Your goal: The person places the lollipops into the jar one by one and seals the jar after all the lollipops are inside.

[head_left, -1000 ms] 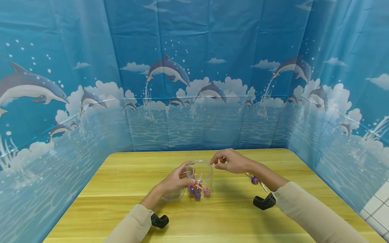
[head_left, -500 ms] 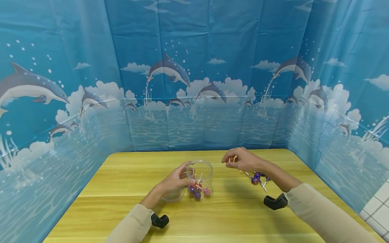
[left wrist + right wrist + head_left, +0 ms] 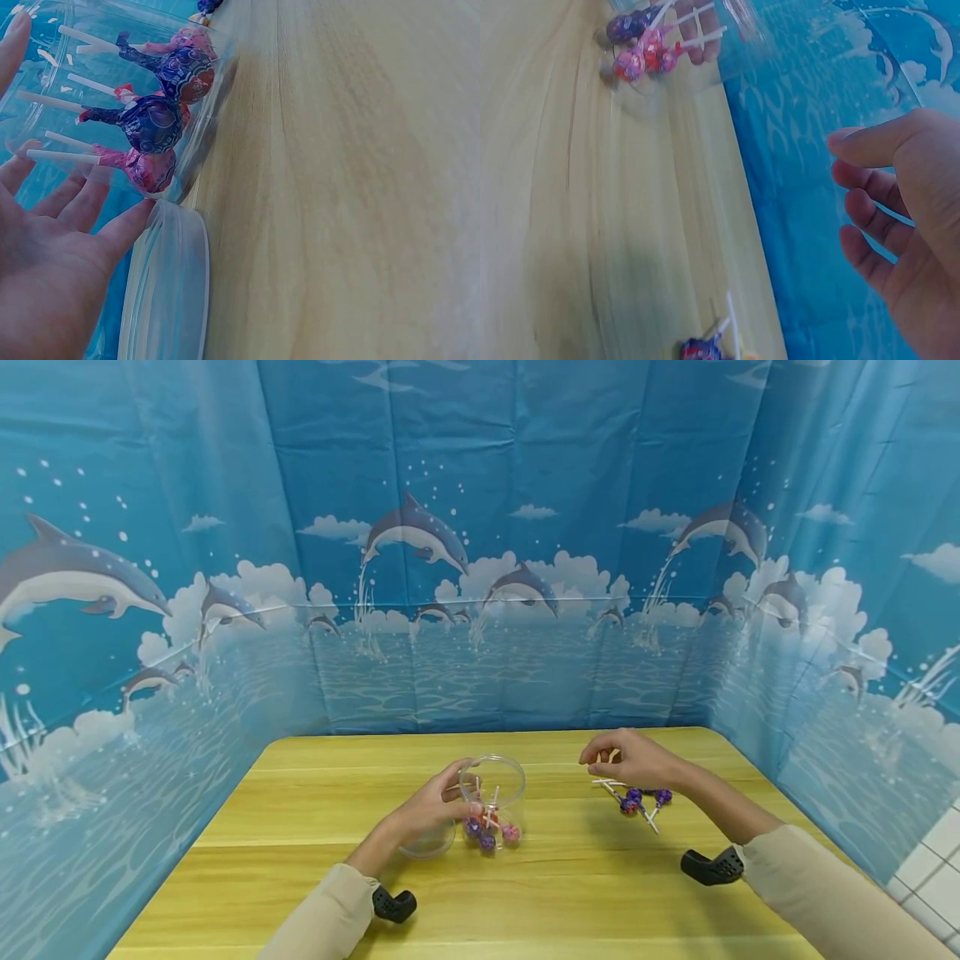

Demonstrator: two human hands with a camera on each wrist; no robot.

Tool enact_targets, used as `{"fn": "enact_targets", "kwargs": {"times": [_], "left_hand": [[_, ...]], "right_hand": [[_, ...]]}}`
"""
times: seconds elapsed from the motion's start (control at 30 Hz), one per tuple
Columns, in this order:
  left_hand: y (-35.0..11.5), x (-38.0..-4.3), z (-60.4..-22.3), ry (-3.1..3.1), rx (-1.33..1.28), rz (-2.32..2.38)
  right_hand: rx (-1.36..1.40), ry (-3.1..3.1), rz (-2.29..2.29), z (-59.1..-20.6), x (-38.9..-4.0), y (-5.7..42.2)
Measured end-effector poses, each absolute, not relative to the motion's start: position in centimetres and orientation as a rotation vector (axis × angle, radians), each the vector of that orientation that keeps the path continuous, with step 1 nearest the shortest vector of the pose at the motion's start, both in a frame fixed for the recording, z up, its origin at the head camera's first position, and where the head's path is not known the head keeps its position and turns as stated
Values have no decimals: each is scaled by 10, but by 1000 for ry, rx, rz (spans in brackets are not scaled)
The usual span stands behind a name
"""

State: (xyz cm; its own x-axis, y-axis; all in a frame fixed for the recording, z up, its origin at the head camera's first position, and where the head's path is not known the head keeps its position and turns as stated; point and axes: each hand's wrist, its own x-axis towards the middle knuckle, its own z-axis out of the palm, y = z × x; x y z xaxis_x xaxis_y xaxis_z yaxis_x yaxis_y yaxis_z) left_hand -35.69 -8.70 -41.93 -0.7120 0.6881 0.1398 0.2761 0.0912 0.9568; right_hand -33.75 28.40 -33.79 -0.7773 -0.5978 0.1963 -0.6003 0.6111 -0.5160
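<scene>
A clear plastic jar (image 3: 512, 806) stands mouth up near the table's middle, with several wrapped lollipops (image 3: 154, 126) inside, purple, pink and red, sticks pointing upward. My left hand (image 3: 435, 806) steadies it from the left, thumb at the front and fingers round the back. Beside the jar, below that hand, lies a round clear lid (image 3: 171, 285). My right hand (image 3: 633, 762) hovers over the table to the right, fingers loosely bent and holding nothing, as the right wrist view confirms. Just under it lie several purple-wrapped lollipops (image 3: 634, 797) with white sticks.
The yellow wood-grain table (image 3: 300, 877) carries all these things. A blue curtain (image 3: 480, 677) printed with dolphins hangs along its back and sides. White floor tiles (image 3: 926, 852) show at the far right.
My right hand has moved rightward from beside the jar's rim to above the loose lollipops, uncovering more of them. My left hand and the jar have stayed in place.
</scene>
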Motion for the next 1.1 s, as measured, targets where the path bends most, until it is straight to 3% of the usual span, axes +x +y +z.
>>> {"fn": "enact_targets", "kwargs": {"times": [1.1], "left_hand": [[-86,-364,-432,2044,956,1699]], "right_hand": [[738,-2857,933,-415,-313,368]]}}
